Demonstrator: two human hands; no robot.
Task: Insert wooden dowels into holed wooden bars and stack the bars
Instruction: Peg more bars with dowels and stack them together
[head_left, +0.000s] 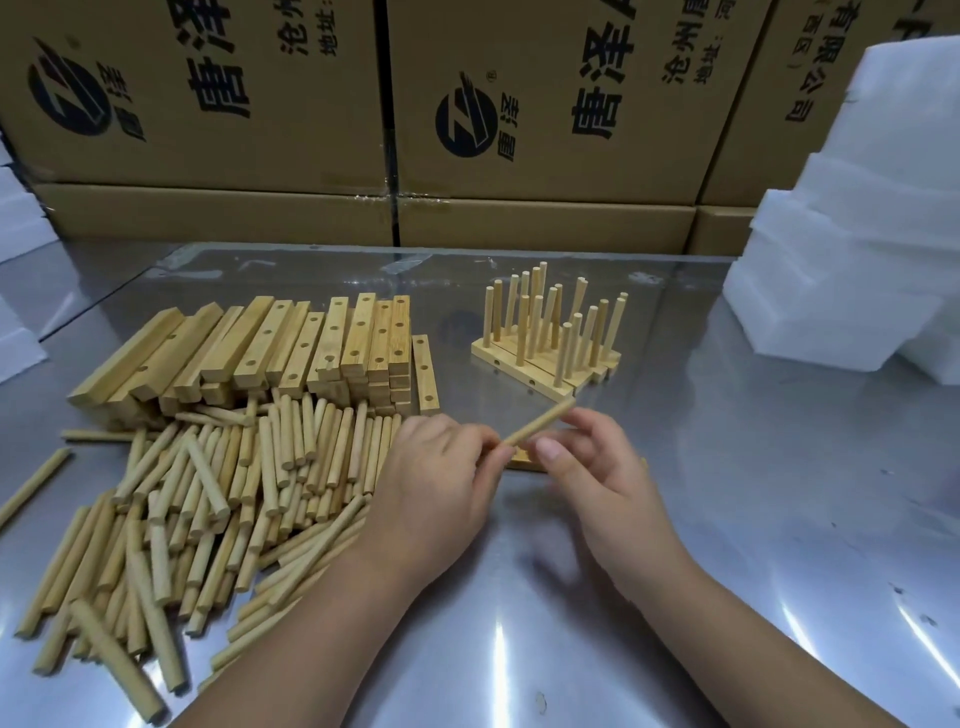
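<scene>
Brown cardboard cartons printed with black Chinese characters and a round logo stand in a wall along the far edge of a shiny metal tabletop. At the left edge a single stray dowel lies apart from the rest. Next to it a loose heap of wooden dowels spreads from the near left corner towards the middle of the tabletop. Behind the heap, nearer the far edge, lies a pile of holed wooden bars, several layers deep, with one bar lying flat just beside its right end. The left hand rests at the right fringe of the heap, its grip pinched on the lower end of one dowel, which slants up to the right. The right hand hovers just beside it with thumb and fingers curled and slightly apart, near the dowel; whether they touch it cannot be told. Under both hands a bar lies on the tabletop, mostly hidden. Beyond the hands, towards the far edge, stand finished bars with upright dowels, side by side. White foam blocks are stacked at the right edge.
</scene>
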